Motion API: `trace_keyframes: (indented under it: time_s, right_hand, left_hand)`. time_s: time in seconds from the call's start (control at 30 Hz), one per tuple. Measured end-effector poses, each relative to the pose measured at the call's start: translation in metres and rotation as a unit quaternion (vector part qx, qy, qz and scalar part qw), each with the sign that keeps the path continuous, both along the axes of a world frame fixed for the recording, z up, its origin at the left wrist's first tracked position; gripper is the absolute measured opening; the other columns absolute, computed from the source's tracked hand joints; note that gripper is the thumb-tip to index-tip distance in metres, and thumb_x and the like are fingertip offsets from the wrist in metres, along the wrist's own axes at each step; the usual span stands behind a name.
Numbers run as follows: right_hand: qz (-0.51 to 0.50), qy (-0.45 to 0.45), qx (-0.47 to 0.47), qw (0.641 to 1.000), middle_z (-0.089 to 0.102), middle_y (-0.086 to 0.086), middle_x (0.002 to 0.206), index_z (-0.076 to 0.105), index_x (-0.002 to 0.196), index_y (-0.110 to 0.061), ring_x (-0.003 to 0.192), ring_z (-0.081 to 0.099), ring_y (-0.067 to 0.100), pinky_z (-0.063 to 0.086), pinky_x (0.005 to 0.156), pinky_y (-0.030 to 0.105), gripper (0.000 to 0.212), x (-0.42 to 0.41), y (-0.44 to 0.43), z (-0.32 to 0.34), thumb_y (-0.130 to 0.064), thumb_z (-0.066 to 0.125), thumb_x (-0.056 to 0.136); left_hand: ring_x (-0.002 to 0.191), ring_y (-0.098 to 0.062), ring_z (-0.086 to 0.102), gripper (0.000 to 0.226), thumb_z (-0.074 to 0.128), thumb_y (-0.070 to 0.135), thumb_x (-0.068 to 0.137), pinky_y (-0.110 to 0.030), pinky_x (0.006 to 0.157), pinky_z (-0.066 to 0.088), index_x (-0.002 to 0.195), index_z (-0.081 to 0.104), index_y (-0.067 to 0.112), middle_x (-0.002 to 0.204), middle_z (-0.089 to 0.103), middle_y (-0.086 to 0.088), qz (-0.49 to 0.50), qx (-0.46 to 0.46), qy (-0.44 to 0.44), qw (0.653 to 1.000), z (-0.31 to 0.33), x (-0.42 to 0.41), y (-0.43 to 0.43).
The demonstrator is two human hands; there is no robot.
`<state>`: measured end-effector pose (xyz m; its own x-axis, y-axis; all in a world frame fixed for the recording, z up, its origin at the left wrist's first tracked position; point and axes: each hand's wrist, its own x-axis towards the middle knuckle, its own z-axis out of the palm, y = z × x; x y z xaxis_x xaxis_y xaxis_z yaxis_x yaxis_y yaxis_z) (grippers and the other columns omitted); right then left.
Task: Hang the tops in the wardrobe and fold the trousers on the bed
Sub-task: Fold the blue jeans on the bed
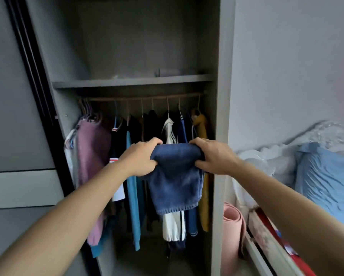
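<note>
Above rail (143, 97): pale items (167, 72) too dim to identify. Below rail: trousers (175, 182) top edge buried in left hand (141, 158), right hand (215, 156).

Two hands, a left hand (141, 158) and a right hand (213, 156). One pair of dark blue denim trousers (177, 180). One grey wardrobe (223, 76) with one shelf (133, 82) and one wooden rail (143, 97). One rolled pink mat (231, 236) at five o'clock. One light blue pillow (326, 176) at three o'clock. The hanging garments (91, 152) overlap too much to count.
</note>
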<state>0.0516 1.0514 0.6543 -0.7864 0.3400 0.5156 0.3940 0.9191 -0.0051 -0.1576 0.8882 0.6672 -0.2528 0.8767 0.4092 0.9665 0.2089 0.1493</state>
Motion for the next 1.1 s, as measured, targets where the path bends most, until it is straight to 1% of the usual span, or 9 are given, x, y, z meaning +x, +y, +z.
trace_keyframes:
  time_s: [0.2,0.3,0.47,0.57,0.63,0.77,0.87,0.97,1.1]
  right_hand:
    - [0.031,0.070,0.094,0.993,0.066,-0.004,0.117,0.048,0.129,-0.031,0.096,0.067,0.025,0.044,0.068,0.030,0.055,-0.059,-0.018,0.108,-0.037,0.067,0.078]
    - [0.027,0.087,0.143,0.986,0.066,-0.002,0.117,0.049,0.128,-0.029,0.098,0.065,0.028,0.052,0.073,0.039,0.054,-0.078,-0.019,0.164,-0.037,0.067,0.078]
    - [0.028,0.143,0.198,0.969,0.066,0.001,0.117,0.051,0.125,-0.026,0.103,0.062,0.032,0.052,0.079,0.045,0.051,-0.107,-0.010,0.253,-0.036,0.067,0.078]
    - [0.037,0.185,0.220,0.957,0.066,0.003,0.119,0.050,0.128,-0.025,0.106,0.062,0.033,0.052,0.083,0.048,0.053,-0.125,0.005,0.293,-0.035,0.066,0.079]
    - [0.048,0.210,0.235,0.948,0.066,0.004,0.120,0.049,0.129,-0.025,0.106,0.061,0.034,0.052,0.084,0.049,0.053,-0.139,0.019,0.315,-0.035,0.065,0.079]
    - [0.052,0.242,0.249,0.936,0.065,0.006,0.120,0.049,0.130,-0.024,0.107,0.060,0.034,0.050,0.085,0.050,0.053,-0.170,0.058,0.349,-0.034,0.064,0.081]
    - [0.054,0.255,0.250,0.933,0.063,0.006,0.121,0.048,0.132,-0.022,0.108,0.059,0.033,0.050,0.087,0.050,0.052,-0.195,0.091,0.367,-0.032,0.063,0.083]
    - [0.065,0.258,0.252,0.930,0.063,0.005,0.121,0.048,0.132,-0.023,0.107,0.060,0.031,0.049,0.086,0.048,0.051,-0.225,0.124,0.376,-0.033,0.063,0.084]
    - [0.070,0.257,0.259,0.928,0.062,0.006,0.120,0.047,0.131,-0.024,0.105,0.061,0.031,0.048,0.083,0.046,0.049,-0.269,0.167,0.376,-0.033,0.062,0.085]
  left_hand:
    - [0.096,-0.036,0.063,0.047,0.058,0.024,0.079,-0.037,0.076,0.048,0.121,0.045,0.038,0.110,0.069,-0.003,0.003,0.129,0.070,0.989,0.091,-0.057,-0.024]
    - [0.097,-0.036,0.062,0.047,0.059,0.023,0.078,-0.038,0.076,0.049,0.120,0.047,0.039,0.109,0.069,-0.005,0.000,0.175,0.100,0.979,0.142,-0.076,-0.024]
    - [0.096,-0.039,0.062,0.048,0.062,0.022,0.075,-0.036,0.073,0.046,0.117,0.047,0.040,0.108,0.069,-0.007,0.019,0.233,0.155,0.960,0.236,-0.102,-0.013]
    - [0.094,-0.037,0.061,0.049,0.064,0.021,0.074,-0.034,0.073,0.042,0.116,0.047,0.040,0.107,0.068,-0.005,0.032,0.262,0.178,0.948,0.283,-0.115,0.001]
    - [0.094,-0.037,0.061,0.049,0.065,0.022,0.073,-0.034,0.074,0.044,0.114,0.047,0.040,0.106,0.068,-0.005,0.043,0.280,0.190,0.940,0.308,-0.125,0.012]
    - [0.095,-0.034,0.061,0.049,0.065,0.019,0.073,-0.040,0.078,0.051,0.113,0.048,0.041,0.105,0.067,-0.004,0.057,0.305,0.197,0.930,0.344,-0.148,0.046]
    - [0.095,-0.032,0.060,0.049,0.065,0.017,0.075,-0.040,0.077,0.049,0.117,0.049,0.037,0.107,0.066,-0.005,0.063,0.317,0.210,0.923,0.362,-0.170,0.078]
    - [0.093,-0.029,0.058,0.049,0.064,0.013,0.077,-0.040,0.075,0.049,0.119,0.049,0.034,0.107,0.065,-0.004,0.069,0.335,0.208,0.916,0.368,-0.197,0.109]
    - [0.098,-0.031,0.059,0.048,0.061,0.014,0.080,-0.042,0.079,0.049,0.122,0.049,0.032,0.112,0.064,-0.003,0.071,0.338,0.220,0.912,0.361,-0.235,0.147]
